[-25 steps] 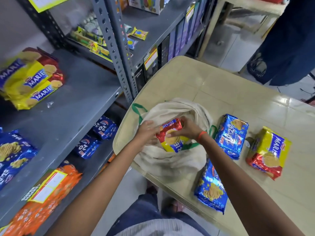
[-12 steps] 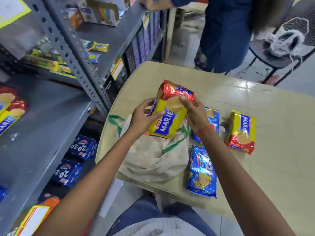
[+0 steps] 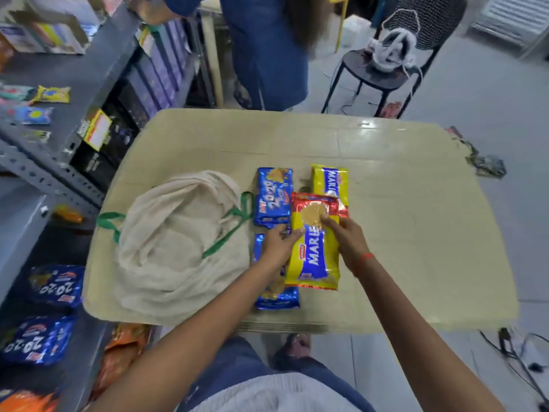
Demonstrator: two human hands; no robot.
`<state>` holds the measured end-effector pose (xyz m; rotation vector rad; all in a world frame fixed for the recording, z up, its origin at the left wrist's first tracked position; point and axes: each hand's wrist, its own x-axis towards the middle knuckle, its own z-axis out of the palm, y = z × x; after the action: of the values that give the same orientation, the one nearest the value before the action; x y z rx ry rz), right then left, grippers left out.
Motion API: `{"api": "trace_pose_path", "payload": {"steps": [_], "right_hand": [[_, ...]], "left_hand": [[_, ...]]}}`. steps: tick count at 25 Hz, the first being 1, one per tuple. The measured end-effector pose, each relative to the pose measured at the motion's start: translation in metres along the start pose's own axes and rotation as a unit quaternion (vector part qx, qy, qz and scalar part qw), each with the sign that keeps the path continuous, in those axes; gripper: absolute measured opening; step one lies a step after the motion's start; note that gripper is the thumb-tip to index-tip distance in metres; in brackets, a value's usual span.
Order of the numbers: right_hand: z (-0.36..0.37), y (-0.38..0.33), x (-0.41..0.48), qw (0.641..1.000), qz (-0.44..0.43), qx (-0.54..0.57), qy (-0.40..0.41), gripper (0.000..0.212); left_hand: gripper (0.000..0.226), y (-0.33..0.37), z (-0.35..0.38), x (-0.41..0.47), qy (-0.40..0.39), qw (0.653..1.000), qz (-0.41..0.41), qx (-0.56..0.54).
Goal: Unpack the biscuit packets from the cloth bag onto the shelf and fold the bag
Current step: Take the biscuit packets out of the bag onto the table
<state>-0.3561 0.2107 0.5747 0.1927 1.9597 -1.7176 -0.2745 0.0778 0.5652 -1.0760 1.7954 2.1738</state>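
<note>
A yellow and red Marie packet (image 3: 315, 257) lies on the beige table (image 3: 416, 221), overlapping a second Marie packet (image 3: 330, 181) behind it. My left hand (image 3: 279, 242) touches its left edge and my right hand (image 3: 346, 239) rests on its right side, fingers on the printed biscuit. A blue 20-20 packet (image 3: 273, 196) lies just left of them, and another blue packet (image 3: 276, 295) sits partly under my left wrist. The cream cloth bag (image 3: 178, 242) with green handles lies slumped at the table's left.
A grey metal shelf (image 3: 35, 173) runs along the left, with blue 20-20 packets (image 3: 53, 285) and orange packets (image 3: 121, 355) on lower levels. A person in blue (image 3: 267, 49) stands beyond the table. A black chair (image 3: 386, 69) holding a bag stands at the back right.
The Marie packet has come out of the bag, was held up over it, and now lies on the table to the right beside the other packets. The bag has slumped.
</note>
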Motion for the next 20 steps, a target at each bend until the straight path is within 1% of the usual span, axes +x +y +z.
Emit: {"api": "trace_pose_path", "payload": {"steps": [2, 4, 5, 7, 8, 10, 11, 12, 13, 14, 15, 16, 17, 18, 19, 20], "right_hand": [[-0.029, 0.026, -0.002, 0.998, 0.020, -0.049, 0.019, 0.027], [-0.048, 0.050, 0.000, 0.994, 0.021, -0.099, 0.037, 0.025], [-0.055, 0.058, 0.000, 0.992, 0.023, -0.118, 0.045, 0.026], [-0.060, 0.069, 0.001, 0.988, 0.030, -0.141, 0.048, 0.027], [-0.061, 0.072, 0.000, 0.986, 0.033, -0.156, 0.044, 0.028], [-0.058, 0.075, 0.003, 0.982, 0.045, -0.183, 0.028, 0.031], [-0.054, 0.074, 0.003, 0.980, 0.059, -0.187, 0.014, 0.035], [-0.050, 0.074, 0.001, 0.976, 0.066, -0.207, 0.011, 0.043], [-0.046, 0.074, 0.001, 0.968, 0.058, -0.241, 0.033, 0.052], [-0.043, 0.071, -0.002, 0.954, 0.032, -0.288, 0.070, 0.057], [-0.037, 0.064, -0.008, 0.938, -0.013, -0.330, 0.107, 0.057], [-0.030, 0.056, -0.013, 0.928, -0.070, -0.341, 0.135, 0.054], [-0.020, 0.049, -0.018, 0.928, -0.117, -0.326, 0.135, 0.048], [-0.008, 0.044, -0.022, 0.935, -0.142, -0.305, 0.109, 0.041], [0.005, 0.043, -0.025, 0.943, -0.139, -0.296, 0.059, 0.035], [0.018, 0.043, -0.026, 0.949, -0.107, -0.296, -0.008, 0.031]], "left_hand": [[0.031, -0.023, 0.039, 0.001, -0.006, 0.998, -0.019, 0.057], [0.035, -0.041, 0.067, 0.003, -0.014, 0.990, -0.024, 0.138], [0.039, -0.045, 0.077, 0.001, -0.025, 0.987, -0.034, 0.153], [0.055, -0.061, 0.090, 0.011, -0.063, 0.987, -0.067, 0.132], [0.066, -0.086, 0.094, 0.034, -0.072, 0.986, -0.080, 0.129], [0.087, -0.127, 0.096, 0.073, -0.066, 0.983, -0.104, 0.136], [0.090, -0.127, 0.096, 0.073, -0.070, 0.981, -0.117, 0.140], [0.084, -0.108, 0.096, 0.057, -0.069, 0.981, -0.115, 0.137], [0.070, -0.086, 0.094, 0.036, -0.064, 0.983, -0.102, 0.138], [0.056, -0.059, 0.091, 0.009, -0.051, 0.982, -0.084, 0.161], [0.045, -0.043, 0.085, -0.008, -0.028, 0.978, -0.051, 0.200], [0.037, -0.039, 0.075, -0.015, 0.005, 0.972, -0.020, 0.234], [0.041, -0.042, 0.060, -0.018, 0.051, 0.964, 0.012, 0.262], [0.047, -0.044, 0.044, -0.020, 0.101, 0.953, 0.039, 0.284], [0.053, -0.048, 0.027, -0.019, 0.143, 0.939, 0.054, 0.309], [0.057, -0.051, 0.011, -0.017, 0.171, 0.925, 0.048, 0.336]]}}
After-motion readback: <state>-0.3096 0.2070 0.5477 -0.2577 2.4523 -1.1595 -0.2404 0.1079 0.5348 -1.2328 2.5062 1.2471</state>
